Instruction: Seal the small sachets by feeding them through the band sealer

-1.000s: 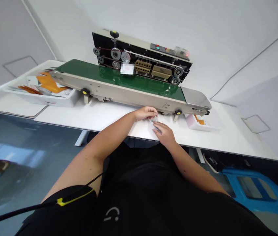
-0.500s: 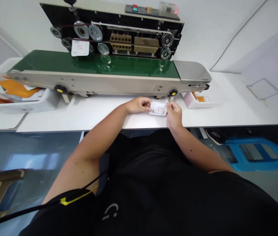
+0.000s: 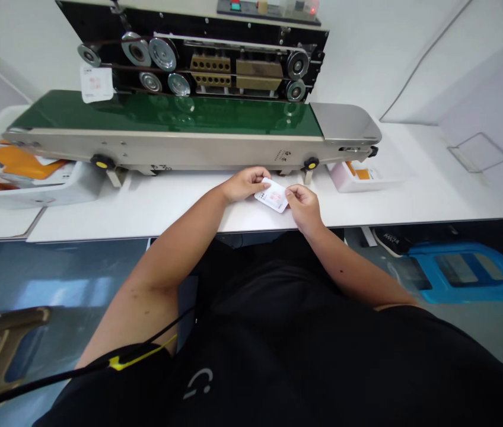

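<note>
A small white sachet (image 3: 273, 196) with pink and black print is held just above the white table, tilted down to the right. My left hand (image 3: 248, 184) pinches its upper left corner between thumb and fingers. At its right edge, the thumb and forefinger of my right hand (image 3: 302, 204) are closed on it. Behind my hands runs a band sealer (image 3: 258, 74) with pulleys, brass blocks and a green conveyor belt (image 3: 234, 118). Another white sachet (image 3: 96, 85) of the same look hangs upright at the machine's left end, over the belt.
At the left, a white bin (image 3: 69, 188) holds orange and white packets. A smaller white bin (image 3: 347, 179) with orange and white pieces sits under the conveyor's right end. A blue plastic stool (image 3: 460, 290) stands below the table (image 3: 180, 213) at right, a brown chair frame (image 3: 6, 344) at left.
The sachet on the machine has travelled left past the pulleys. The one in my hands has turned so its right side dips, and my hands have shifted slightly left. The view has tilted slightly.
</note>
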The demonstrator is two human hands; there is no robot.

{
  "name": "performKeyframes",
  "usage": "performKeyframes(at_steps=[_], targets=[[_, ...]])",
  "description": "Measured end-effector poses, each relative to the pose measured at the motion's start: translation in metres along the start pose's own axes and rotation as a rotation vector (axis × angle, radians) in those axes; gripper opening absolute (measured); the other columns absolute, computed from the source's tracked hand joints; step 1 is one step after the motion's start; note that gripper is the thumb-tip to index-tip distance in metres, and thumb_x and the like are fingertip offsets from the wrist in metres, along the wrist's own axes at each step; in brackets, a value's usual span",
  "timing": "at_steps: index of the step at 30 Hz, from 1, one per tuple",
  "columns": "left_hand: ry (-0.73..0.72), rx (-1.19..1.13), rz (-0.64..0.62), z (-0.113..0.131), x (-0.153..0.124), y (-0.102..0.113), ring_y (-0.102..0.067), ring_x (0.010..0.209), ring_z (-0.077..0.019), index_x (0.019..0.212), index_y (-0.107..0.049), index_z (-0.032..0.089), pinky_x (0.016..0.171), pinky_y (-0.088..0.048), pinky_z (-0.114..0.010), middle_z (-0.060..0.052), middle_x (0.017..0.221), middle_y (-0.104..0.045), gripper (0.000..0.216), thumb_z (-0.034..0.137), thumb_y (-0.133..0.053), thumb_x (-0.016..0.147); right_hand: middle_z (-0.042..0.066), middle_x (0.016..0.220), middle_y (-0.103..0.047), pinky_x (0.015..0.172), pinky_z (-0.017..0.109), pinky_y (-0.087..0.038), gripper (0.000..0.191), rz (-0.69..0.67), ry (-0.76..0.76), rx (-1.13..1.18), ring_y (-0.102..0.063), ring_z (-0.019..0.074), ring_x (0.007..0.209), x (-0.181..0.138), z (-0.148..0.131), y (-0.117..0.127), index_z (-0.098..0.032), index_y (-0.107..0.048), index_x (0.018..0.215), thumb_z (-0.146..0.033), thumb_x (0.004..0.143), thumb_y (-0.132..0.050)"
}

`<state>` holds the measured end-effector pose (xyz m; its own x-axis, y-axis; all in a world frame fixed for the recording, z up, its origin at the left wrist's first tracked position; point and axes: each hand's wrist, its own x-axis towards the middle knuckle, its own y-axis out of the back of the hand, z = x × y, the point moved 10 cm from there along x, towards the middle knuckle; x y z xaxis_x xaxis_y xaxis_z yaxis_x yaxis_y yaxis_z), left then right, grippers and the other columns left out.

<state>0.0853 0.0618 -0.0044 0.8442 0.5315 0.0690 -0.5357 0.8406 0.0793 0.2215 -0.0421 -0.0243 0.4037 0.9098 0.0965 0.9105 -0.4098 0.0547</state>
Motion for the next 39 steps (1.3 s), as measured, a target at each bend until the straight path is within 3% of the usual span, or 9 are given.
performKeyframes(at_steps=[5, 12, 23, 29, 39], targets=[[-0.015, 0.090, 0.054, 0.008, -0.003, 0.007, -0.051, 0.055, -0.0075, 0.085, -0.065, 0.013, 0.053, -0.037, -0.021, 0.001, 0.066, -0.059, 0.027, 0.035, -0.078, 0.094, -0.004, 0.065, -0.058, 0.060, 0.021, -0.042, 0.015, -0.018, -0.004, -0.094, -0.053, 0.0115, 0.062, -0.003, 0.000, 0.001, -0.023, -0.069, 0.081, -0.035, 0.090, -0.071], [-0.007, 0.059, 0.117, 0.008, -0.001, 0.017, -0.049, 0.051, -0.0064, 0.083, -0.066, 0.012, 0.051, -0.036, -0.020, 0.003, 0.061, -0.057, 0.024, 0.027, -0.083, 0.089, -0.004, 0.066, -0.058, 0.060, 0.021, -0.040, 0.017, -0.004, 0.047, -0.126, -0.051, 0.0112, 0.061, -0.003, -0.003, 0.003, -0.023, -0.068, 0.082, -0.036, 0.092, -0.069], [0.024, 0.041, 0.121, 0.010, -0.003, 0.016, -0.048, 0.044, -0.0064, 0.073, -0.067, 0.012, 0.048, -0.035, -0.020, 0.002, 0.052, -0.058, 0.033, 0.035, -0.081, 0.092, -0.004, 0.063, -0.054, 0.059, 0.026, -0.039, 0.022, -0.049, 0.103, -0.128, -0.049, 0.0126, 0.059, -0.002, -0.003, 0.001, -0.021, -0.067, 0.083, -0.041, 0.092, -0.068], [0.031, 0.006, 0.164, 0.012, -0.002, 0.020, -0.050, 0.045, -0.0071, 0.071, -0.067, 0.012, 0.047, -0.037, -0.019, 0.000, 0.053, -0.060, 0.031, 0.027, -0.069, 0.098, -0.004, 0.063, -0.053, 0.058, 0.027, -0.039, 0.022, -0.041, 0.104, -0.102, -0.050, 0.0129, 0.059, 0.000, -0.001, 0.002, -0.022, -0.067, 0.083, -0.042, 0.092, -0.068], [-0.026, 0.060, 0.079, 0.013, -0.005, 0.015, -0.050, 0.048, -0.0070, 0.074, -0.068, 0.012, 0.050, -0.038, -0.019, 0.001, 0.057, -0.060, 0.014, 0.014, -0.073, 0.086, -0.003, 0.063, -0.054, 0.057, 0.026, -0.038, 0.022, -0.034, 0.084, -0.064, -0.049, 0.0129, 0.059, 0.001, 0.002, 0.002, -0.022, -0.067, 0.082, -0.042, 0.091, -0.069]])
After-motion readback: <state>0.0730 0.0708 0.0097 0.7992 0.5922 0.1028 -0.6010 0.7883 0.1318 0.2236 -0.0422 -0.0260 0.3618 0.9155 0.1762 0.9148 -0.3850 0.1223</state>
